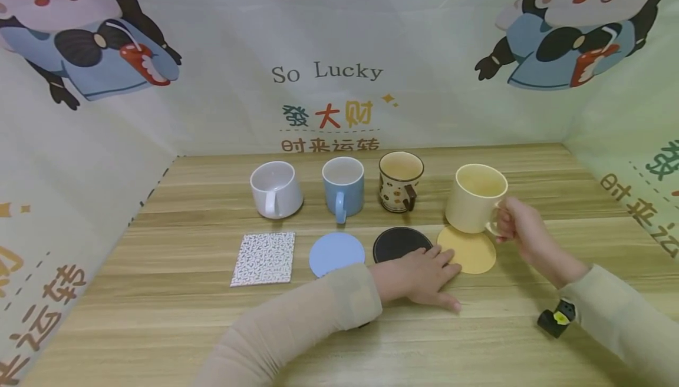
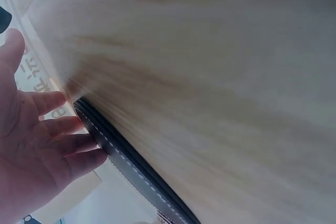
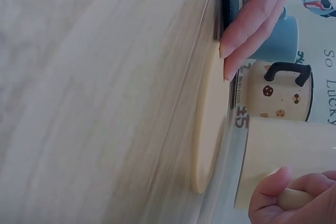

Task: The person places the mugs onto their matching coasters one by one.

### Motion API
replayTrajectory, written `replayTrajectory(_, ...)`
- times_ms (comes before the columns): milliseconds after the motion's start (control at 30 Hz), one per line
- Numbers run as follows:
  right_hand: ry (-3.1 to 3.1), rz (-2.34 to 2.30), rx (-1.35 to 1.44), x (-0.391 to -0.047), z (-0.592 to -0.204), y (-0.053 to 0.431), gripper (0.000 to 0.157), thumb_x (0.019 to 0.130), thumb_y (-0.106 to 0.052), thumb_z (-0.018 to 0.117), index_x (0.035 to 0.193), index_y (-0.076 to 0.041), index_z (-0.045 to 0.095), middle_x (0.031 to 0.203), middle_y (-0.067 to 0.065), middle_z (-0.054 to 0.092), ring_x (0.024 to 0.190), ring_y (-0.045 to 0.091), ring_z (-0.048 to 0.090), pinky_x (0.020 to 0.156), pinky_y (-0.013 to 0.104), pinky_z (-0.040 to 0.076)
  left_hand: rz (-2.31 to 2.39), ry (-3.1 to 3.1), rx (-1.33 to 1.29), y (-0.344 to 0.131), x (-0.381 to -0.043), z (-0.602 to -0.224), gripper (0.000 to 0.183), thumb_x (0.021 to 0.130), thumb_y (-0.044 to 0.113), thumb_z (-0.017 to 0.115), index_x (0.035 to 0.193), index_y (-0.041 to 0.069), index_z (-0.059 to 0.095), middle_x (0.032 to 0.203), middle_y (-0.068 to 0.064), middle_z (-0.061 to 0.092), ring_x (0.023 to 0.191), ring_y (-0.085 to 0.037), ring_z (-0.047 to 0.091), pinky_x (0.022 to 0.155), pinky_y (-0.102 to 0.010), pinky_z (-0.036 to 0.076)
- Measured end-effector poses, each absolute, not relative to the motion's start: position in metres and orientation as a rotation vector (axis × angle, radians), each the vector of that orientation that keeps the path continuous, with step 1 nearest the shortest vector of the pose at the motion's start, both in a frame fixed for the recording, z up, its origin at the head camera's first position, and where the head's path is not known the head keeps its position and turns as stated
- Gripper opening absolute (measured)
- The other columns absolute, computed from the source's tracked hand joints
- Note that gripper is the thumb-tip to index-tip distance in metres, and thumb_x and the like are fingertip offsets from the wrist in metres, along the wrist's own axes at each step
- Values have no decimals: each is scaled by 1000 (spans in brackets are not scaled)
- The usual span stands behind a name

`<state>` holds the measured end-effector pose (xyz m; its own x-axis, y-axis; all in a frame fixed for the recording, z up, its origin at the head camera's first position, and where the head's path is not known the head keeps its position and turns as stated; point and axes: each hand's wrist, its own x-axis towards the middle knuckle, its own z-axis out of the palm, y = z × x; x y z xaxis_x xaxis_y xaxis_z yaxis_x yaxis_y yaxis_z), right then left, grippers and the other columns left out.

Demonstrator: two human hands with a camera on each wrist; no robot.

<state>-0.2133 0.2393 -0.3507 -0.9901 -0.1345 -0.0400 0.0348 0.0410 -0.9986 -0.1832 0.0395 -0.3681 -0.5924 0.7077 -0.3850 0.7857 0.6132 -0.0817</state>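
Note:
My right hand (image 1: 522, 228) grips the handle of a pale yellow mug (image 1: 474, 204), over the far edge of a round yellow coaster (image 1: 474, 255). The right wrist view shows the mug (image 3: 289, 148) held a little above the table. My left hand (image 1: 416, 274) reaches across with its fingers spread and straight, fingertips on the yellow coaster's left edge. It partly covers a round black coaster (image 1: 398, 241) with stitched edging. In the left wrist view, the hand (image 2: 37, 145) lies beside that black coaster (image 2: 131, 161).
Behind the coasters stand a white mug (image 1: 273, 189), a blue mug (image 1: 345, 187) and a patterned mug (image 1: 398, 189) with a dark brown handle. A square patterned coaster (image 1: 263, 259) and a round blue coaster (image 1: 336, 253) lie to the left. Printed cloth (image 1: 223, 110) walls the table.

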Motion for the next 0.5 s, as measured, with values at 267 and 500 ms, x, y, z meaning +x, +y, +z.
replayTrajectory(267, 2183, -2075, -138, -205, -352, 238, 38, 90, -9, 26, 54, -19, 31, 47, -9, 30, 43, 15, 24, 51, 28, 37, -343, 2543, 1241, 38, -185, -369, 75, 85, 68, 31, 146, 24, 23, 153, -1, 16, 139, -20, 17, 111, -35, 21)
replayTrajectory(500, 2198, -2055, -153, -199, -354, 237, 37, 91, -9, 26, 56, -18, 32, 48, -8, 31, 43, 13, 29, 52, 30, 40, -370, 2555, 1257, 36, -184, -370, 75, 86, 68, 29, 146, 24, 23, 153, -2, 16, 140, -19, 16, 112, -36, 19)
